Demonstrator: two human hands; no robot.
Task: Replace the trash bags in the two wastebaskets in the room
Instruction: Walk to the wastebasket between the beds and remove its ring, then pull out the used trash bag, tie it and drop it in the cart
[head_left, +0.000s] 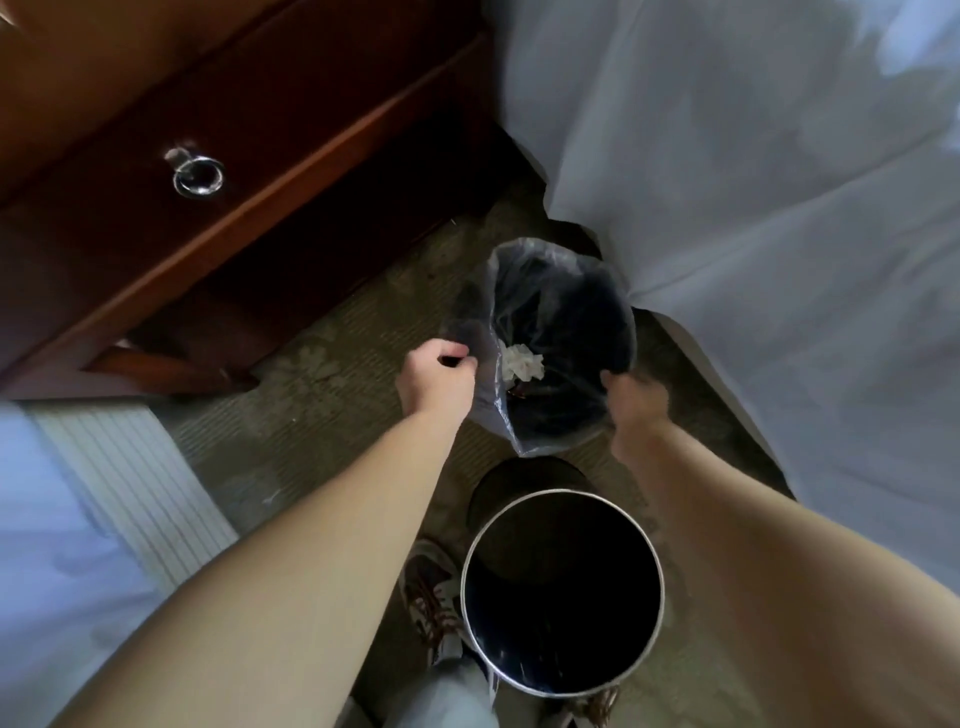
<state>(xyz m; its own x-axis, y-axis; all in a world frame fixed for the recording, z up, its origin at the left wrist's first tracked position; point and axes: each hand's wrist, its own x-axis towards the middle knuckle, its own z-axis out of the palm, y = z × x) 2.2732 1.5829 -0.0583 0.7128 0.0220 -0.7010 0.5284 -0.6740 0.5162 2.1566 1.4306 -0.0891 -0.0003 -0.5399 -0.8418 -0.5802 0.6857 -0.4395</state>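
Worn patterned carpet (332, 415) is seen as the floor. A dark red-brown wooden nightstand (218, 171) with a metal ring pull (197, 174) is set upper left. White bedding (779, 208) is draped at right; striped white bedding (130, 493) at lower left. Dim light.

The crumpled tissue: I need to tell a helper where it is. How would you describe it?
Find the clear trash bag held open above the carpet. Inside, near the left hand, lies the crumpled tissue, the only white thing in it.
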